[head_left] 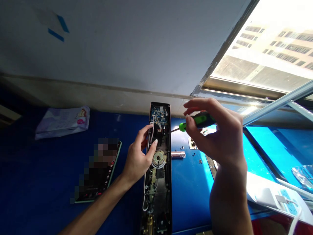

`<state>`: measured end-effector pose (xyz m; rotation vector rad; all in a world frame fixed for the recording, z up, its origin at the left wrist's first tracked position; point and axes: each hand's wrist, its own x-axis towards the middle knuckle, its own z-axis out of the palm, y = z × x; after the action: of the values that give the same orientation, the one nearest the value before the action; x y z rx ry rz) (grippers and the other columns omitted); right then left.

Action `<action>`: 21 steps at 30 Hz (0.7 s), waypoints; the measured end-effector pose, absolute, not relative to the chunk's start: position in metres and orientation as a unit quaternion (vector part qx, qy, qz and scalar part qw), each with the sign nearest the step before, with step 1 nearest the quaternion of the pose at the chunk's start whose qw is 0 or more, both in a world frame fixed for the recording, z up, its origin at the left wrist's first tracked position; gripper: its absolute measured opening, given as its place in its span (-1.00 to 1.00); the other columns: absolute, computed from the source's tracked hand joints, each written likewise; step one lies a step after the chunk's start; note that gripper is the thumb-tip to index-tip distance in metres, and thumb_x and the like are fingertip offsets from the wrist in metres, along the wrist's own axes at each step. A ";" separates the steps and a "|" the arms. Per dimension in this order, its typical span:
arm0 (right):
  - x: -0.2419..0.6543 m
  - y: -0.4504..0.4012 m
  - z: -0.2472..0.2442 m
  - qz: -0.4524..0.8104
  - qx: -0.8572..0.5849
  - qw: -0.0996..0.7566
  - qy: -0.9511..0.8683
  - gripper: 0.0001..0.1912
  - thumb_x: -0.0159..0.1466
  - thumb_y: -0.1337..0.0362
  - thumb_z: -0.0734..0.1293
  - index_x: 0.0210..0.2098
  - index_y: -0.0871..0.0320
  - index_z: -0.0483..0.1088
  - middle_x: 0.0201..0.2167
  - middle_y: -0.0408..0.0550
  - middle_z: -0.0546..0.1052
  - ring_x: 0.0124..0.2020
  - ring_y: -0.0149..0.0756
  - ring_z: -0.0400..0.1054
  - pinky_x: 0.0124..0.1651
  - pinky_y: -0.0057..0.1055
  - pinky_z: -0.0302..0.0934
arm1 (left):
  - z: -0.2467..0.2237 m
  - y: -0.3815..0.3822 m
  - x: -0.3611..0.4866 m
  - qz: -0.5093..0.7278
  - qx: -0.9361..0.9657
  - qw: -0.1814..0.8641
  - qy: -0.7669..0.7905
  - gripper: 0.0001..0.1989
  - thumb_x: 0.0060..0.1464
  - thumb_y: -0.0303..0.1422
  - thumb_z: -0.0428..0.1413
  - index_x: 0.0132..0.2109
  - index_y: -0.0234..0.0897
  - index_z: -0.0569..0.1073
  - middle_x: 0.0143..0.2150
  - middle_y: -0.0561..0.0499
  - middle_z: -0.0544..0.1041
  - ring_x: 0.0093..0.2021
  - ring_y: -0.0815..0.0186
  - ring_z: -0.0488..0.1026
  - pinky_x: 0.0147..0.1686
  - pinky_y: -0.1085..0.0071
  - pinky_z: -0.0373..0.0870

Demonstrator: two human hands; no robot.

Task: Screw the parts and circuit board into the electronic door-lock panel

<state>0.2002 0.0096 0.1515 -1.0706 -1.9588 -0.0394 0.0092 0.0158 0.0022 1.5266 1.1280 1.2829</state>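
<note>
An opened electronic door lock, a long black housing with a blue circuit board at its far end, lies lengthwise before me. My left hand grips its left side, index finger by the white cable and thumb over the interior. In my right hand is a green and black screwdriver, held between thumb and fingers. The screwdriver's thin shaft points left, its tip at the housing's right side below the circuit board. Whether the tip touches a screw is too small to tell.
Several small screws and a copper-coloured cylinder lie right of the lock on the blue table. A small circuit board is partly behind my right hand. A phone and a plastic packet lie left; a white power strip sits right.
</note>
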 end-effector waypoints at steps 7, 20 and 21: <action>0.197 0.009 0.151 -0.057 -0.439 0.426 -0.789 -0.82 0.28 0.40 0.44 -0.15 0.05 0.46 -0.36 -0.18 0.60 -0.49 -0.41 0.44 -0.41 -0.35 0.39 | 0.002 0.017 0.009 0.512 0.609 0.411 0.446 -0.48 0.30 -0.28 0.18 0.34 -0.17 0.31 0.25 -0.15 0.56 0.16 0.08 0.61 0.21 0.10 0.56; 0.181 0.004 0.161 -0.004 -0.427 0.351 -0.833 -0.67 0.26 0.47 0.32 -0.01 0.09 0.44 -0.22 -0.13 0.58 -0.33 -0.40 0.43 -0.29 -0.38 0.34 | 0.002 0.018 0.010 0.519 0.615 0.408 0.432 -0.49 0.31 -0.31 0.16 0.35 -0.16 0.31 0.26 -0.14 0.56 0.18 0.10 0.59 0.22 0.12 0.55; 0.179 0.004 0.162 0.001 -0.422 0.341 -0.840 -0.66 0.23 0.47 0.33 -0.01 0.10 0.43 -0.22 -0.12 0.57 -0.31 -0.38 0.43 -0.27 -0.37 0.33 | 0.001 0.018 0.009 0.518 0.615 0.410 0.431 -0.49 0.31 -0.31 0.16 0.35 -0.16 0.31 0.26 -0.14 0.56 0.19 0.10 0.59 0.22 0.13 0.55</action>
<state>0.1794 0.0037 0.1625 -1.0970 -2.1864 0.0017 0.0094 0.0184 0.0011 1.5479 1.0855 1.3046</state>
